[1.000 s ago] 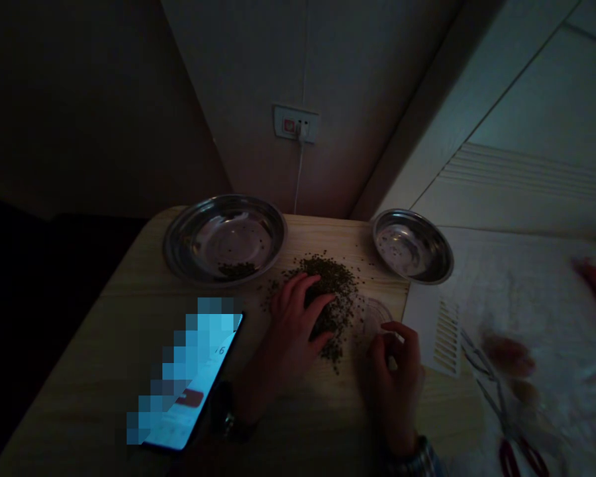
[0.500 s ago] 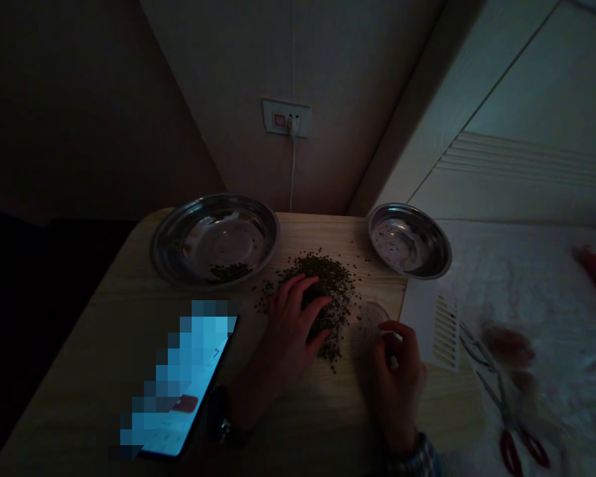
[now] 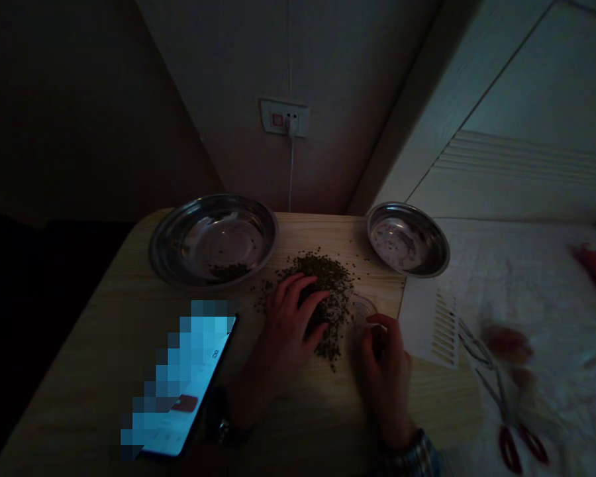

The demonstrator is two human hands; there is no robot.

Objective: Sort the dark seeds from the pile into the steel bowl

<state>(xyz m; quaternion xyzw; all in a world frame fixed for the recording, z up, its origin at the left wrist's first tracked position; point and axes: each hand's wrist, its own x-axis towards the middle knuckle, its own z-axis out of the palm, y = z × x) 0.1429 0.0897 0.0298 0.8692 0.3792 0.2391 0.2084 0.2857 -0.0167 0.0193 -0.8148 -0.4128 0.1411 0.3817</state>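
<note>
A pile of small dark green beans [image 3: 322, 268], like mung beans, is spread on the wooden table [image 3: 288, 424]. My left hand [image 3: 291, 318] rests on the pile's left side, its fingers spread and curved over the beans; what lies under the palm is hidden. Right of the pile, my right hand [image 3: 385, 354] pinches the edge of a clear round plastic lid or shallow dish [image 3: 362, 308]. The clear piece is low by the table, at the beans' right edge. Dim light hides its exact shape.
A large steel bowl [image 3: 171, 255] with some beans stands back left, a smaller steel bowl [image 3: 440, 255] back right. A lit phone [image 3: 198, 391] lies left of my arm. Rightward are a white slotted plastic sheet [image 3: 420, 324], red-handled scissors [image 3: 509, 421] and a wall socket [image 3: 300, 120] behind.
My right hand has moved a little left with the clear plastic piece, closer to the beans. My left hand has stayed nearly still on the pile.
</note>
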